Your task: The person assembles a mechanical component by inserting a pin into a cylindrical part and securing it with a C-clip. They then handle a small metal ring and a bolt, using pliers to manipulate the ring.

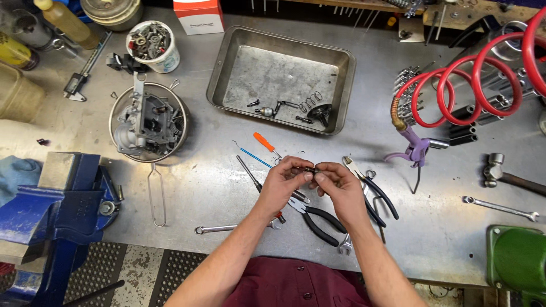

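A small dark part (310, 170) sits pinched between both hands above the desk (227, 187), its long axis lying level, running across from one hand to the other. The left hand (284, 185) has its fingers clamped on one end, the right hand (338, 185) on the other. Just below the fingers lie black-handled pliers (318, 219); a second pair of pliers (372, 190) rests beside the right hand. Beyond the fingers sits an orange-handled screwdriver (264, 142), and further off a metal tray (281, 77).
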